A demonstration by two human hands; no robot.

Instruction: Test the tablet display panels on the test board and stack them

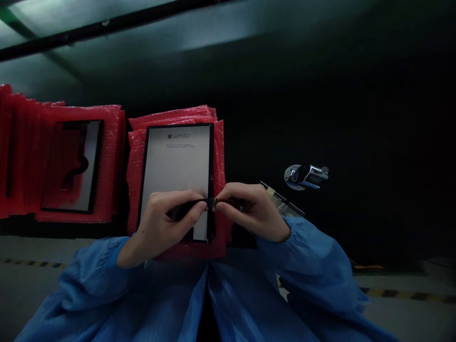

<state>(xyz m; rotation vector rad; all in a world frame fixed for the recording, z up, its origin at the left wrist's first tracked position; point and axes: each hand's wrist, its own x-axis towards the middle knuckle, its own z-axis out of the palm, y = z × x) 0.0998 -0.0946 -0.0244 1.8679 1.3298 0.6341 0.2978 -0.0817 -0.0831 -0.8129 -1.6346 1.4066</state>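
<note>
A flat display panel [178, 164], its pale back printed with small text, lies on red bubble bags [219, 156]. Above its lower right part, my left hand [171, 218] pinches the end of a black flex cable [208, 203] between thumb and forefinger. My right hand [254, 206] pinches a brownish flex strip [231, 203], and the two ends meet at a small connector [213, 204]. Whether they are joined I cannot tell. A board with a dark edge and yellow tape [285, 202] is partly hidden behind my right hand.
More red bubble bags [110, 166] stand stacked on the left, with another panel [90, 166] partly inside the nearest one. A chrome tally counter [309, 176] rests on the dark table to the right. Striped tape [409, 294] marks the floor.
</note>
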